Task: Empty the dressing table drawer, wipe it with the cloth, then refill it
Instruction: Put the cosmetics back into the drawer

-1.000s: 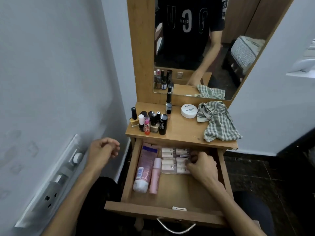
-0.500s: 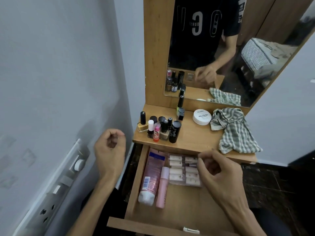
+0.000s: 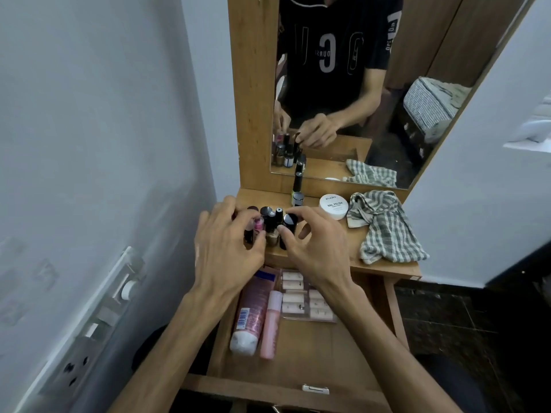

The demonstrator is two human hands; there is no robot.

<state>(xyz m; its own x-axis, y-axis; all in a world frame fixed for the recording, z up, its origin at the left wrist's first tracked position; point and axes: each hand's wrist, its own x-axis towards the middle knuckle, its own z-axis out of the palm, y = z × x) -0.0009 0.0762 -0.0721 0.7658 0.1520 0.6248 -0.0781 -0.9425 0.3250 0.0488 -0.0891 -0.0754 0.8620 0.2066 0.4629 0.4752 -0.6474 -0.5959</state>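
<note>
Both hands risen from drawer (image 3: 301, 347) to bottle cluster (image 3: 269, 225), tabletop's left front corner. Left hand (image 3: 226, 248) cupping cluster steady; right hand (image 3: 316, 248) pinching dark bottle (image 3: 288, 231), likely tidying. Cloth (image 3: 384, 228) at right edge, unused.

Both arms reach forward over the open drawer (image 3: 298, 362). The left hand (image 3: 229, 248) sits palm down beyond its far edge, fingers spread and curled. Right hand (image 3: 319, 245) is just beside it, thumb and fingers curled in a loose pinch.
</note>
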